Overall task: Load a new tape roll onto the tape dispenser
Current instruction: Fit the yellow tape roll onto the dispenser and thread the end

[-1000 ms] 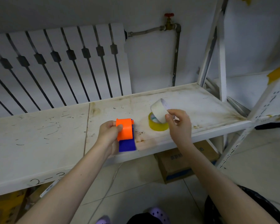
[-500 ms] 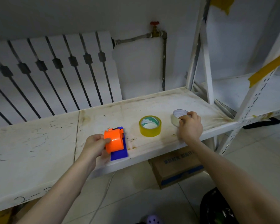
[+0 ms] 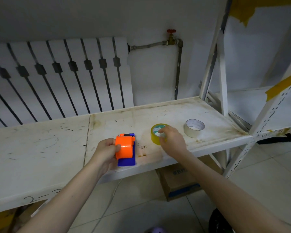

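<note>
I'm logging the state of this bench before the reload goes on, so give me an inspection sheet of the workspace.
Surface: white shelf board, scuffed and stained, seam left of the dispenser.
Job's things: orange and blue tape dispenser near the front edge; yellow tape roll lying flat to its right; white tape roll lying flat farther right, untouched.
Clutter: nothing seen on the board.
Grippers: left hand grips the dispenser's left side; right hand has fingers on the yellow roll, not lifted.
Cables: thin white cord hanging below the shelf.
Surroundings: radiator, pipe with red valve, cardboard box on the tiled floor.
</note>
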A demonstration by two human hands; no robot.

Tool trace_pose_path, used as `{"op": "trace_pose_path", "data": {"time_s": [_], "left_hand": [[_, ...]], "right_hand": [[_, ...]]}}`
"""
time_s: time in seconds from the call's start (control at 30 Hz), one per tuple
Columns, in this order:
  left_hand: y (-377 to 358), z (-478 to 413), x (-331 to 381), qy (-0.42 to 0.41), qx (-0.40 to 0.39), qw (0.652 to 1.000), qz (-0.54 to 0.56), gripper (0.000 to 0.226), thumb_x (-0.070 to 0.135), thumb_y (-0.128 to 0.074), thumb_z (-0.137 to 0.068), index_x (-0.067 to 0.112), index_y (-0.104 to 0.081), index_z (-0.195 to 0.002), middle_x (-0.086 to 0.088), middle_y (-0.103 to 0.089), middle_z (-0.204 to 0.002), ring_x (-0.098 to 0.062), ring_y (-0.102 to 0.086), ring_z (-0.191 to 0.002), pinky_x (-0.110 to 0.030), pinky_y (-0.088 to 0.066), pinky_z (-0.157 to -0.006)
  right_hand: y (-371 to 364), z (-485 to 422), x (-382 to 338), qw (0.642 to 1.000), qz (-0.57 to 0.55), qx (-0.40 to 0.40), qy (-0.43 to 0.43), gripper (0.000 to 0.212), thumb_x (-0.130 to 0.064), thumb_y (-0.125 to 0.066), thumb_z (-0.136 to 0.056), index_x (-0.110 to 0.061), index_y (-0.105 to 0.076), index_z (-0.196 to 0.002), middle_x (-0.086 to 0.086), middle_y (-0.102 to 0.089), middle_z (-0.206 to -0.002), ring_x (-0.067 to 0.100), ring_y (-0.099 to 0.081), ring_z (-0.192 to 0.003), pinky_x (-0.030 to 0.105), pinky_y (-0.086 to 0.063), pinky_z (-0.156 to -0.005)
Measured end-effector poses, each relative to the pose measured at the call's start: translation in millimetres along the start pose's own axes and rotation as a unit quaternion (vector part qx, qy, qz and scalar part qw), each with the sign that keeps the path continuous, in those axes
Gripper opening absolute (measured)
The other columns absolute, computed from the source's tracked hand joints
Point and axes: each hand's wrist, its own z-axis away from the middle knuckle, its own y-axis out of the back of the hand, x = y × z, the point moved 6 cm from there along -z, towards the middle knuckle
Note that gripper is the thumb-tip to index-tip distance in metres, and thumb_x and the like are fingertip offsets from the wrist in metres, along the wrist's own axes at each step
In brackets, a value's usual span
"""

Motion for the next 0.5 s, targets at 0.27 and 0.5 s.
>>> {"op": "trace_pose_path", "data": {"time_s": [0.27, 0.5], "left_hand": [[31, 10, 12, -0.024, 0.025, 0.998, 0.056, 0.019, -0.002, -0.049, -0.092, 0.012, -0.054, -0.079, -0.001, -0.051, -0.08, -0.016, -0.051, -0.073, -0.037, -0.048, -0.071], [54, 17, 14, -0.06, 0.056, 0.994, 0.076, 0.025, -0.005, -0.049, -0.091, 0.014, -0.054, -0.074, 0.0, -0.051, -0.08, -0.013, -0.049, -0.071, -0.032, -0.045, -0.068]], "right_hand": [[-30, 1, 1, 0.986, 0.137, -0.068, -0.063, 0.03, -0.018, -0.055, -0.09, -0.014, -0.054, -0.121, 0.009, -0.06, -0.123, 0.026, -0.052, -0.114, 0.042, -0.041, -0.102], [-7, 12, -38, 0.983, -0.169, 0.006, -0.073, 0.009, -0.009, -0.053, -0.09, -0.009, -0.059, -0.096, 0.009, -0.061, -0.096, 0.022, -0.054, -0.086, 0.025, -0.039, -0.068]]}}
